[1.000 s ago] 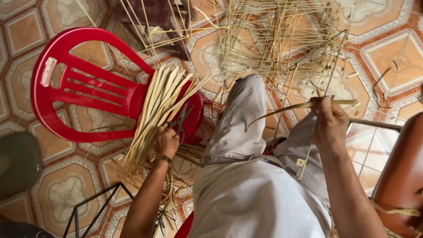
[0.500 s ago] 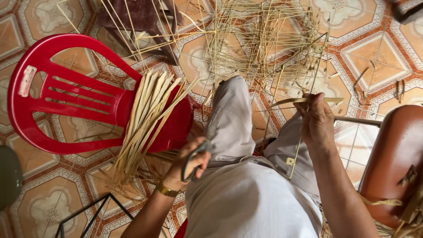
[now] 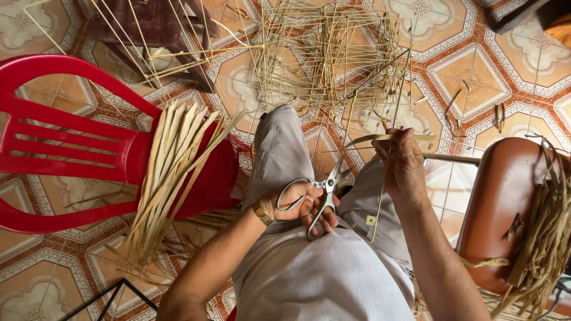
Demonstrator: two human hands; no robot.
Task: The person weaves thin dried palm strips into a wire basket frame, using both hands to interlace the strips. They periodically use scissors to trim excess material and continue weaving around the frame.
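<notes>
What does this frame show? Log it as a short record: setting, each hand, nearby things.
setting: seated person, patterned tile floor
left hand: holds scissors over the lap, blades pointing up toward the strip
right hand: grips a thin pale strip, raised above the knee
left side: red chair lying on the floor, bundle of strips across it
right side: brown seat with dry fibres
ahead: loose stalk pile on the floor
</notes>
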